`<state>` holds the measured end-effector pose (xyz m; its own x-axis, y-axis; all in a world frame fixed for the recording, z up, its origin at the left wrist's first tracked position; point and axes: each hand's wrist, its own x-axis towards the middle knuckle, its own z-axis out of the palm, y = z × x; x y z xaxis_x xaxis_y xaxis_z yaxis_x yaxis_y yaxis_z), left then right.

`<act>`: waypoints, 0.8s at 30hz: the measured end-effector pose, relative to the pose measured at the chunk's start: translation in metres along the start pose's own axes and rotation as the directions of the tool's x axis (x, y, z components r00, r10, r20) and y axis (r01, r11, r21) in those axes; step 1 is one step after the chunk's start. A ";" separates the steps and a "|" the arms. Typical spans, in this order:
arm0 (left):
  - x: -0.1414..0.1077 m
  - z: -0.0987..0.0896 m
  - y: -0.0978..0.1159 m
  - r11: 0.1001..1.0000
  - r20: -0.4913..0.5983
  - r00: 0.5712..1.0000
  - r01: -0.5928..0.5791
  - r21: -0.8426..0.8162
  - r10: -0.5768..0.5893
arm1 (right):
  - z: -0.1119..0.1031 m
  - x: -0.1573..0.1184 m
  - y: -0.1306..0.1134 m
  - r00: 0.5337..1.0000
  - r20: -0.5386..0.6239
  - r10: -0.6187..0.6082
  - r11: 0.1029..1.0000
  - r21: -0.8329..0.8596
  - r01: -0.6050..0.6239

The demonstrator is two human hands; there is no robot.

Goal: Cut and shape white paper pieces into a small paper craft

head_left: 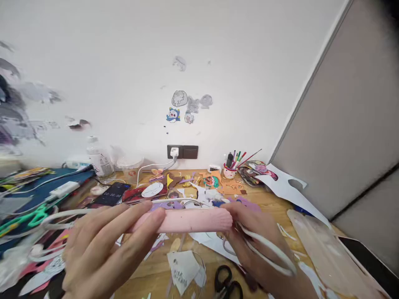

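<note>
Between my hands I hold a pink bar-shaped object (196,220) with rounded edges and a ridged right end, level above the table. My left hand (109,245) is closed around its left part, thumb and fingers pressing from both sides. At the ridged end, my right hand (258,241) is closed with its fingertips against it. A white cable (271,249) loops out of the right hand and over its back; its plug end is hidden. Below lie black-handled scissors (227,282) and a scrap of white paper with writing (183,270).
Paper cut-outs (212,180) litter the wooden table. A phone showing a timer (112,194) and green scissors (34,218) lie at left. A pen cup (230,170) and a white bottle (99,160) stand by the wall. A charger (174,152) sits in the wall socket.
</note>
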<state>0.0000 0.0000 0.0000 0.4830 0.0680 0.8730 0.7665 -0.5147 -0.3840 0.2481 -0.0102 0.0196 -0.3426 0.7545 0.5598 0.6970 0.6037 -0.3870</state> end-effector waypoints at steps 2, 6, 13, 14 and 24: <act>-0.003 -0.003 -0.002 0.998 0.014 0.998 -0.056 -0.007 0.056 | -0.001 -0.001 0.000 1.000 0.006 -0.007 1.000 0.003 0.007; -0.005 -0.007 0.002 1.000 0.042 0.999 -0.005 0.000 0.005 | -0.001 -0.001 -0.001 1.000 -0.016 0.005 1.000 0.009 -0.005; 0.001 -0.004 0.010 0.991 0.066 0.990 0.129 -0.030 -0.127 | -0.001 -0.002 -0.002 1.000 0.016 0.013 1.000 -0.008 -0.013; 0.001 -0.003 0.009 0.995 0.050 0.995 0.088 -0.039 -0.086 | -0.001 -0.002 -0.001 1.000 0.024 0.014 1.000 -0.010 -0.014; 0.002 0.003 0.009 0.997 -0.046 0.997 0.062 -0.053 -0.065 | 0.000 -0.003 0.006 0.995 0.027 -0.091 0.996 0.024 0.091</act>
<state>0.0090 -0.0015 -0.0025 0.4121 0.0616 0.9090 0.7716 -0.5541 -0.3122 0.2529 -0.0086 0.0154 -0.4218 0.7028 0.5728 0.6478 0.6756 -0.3519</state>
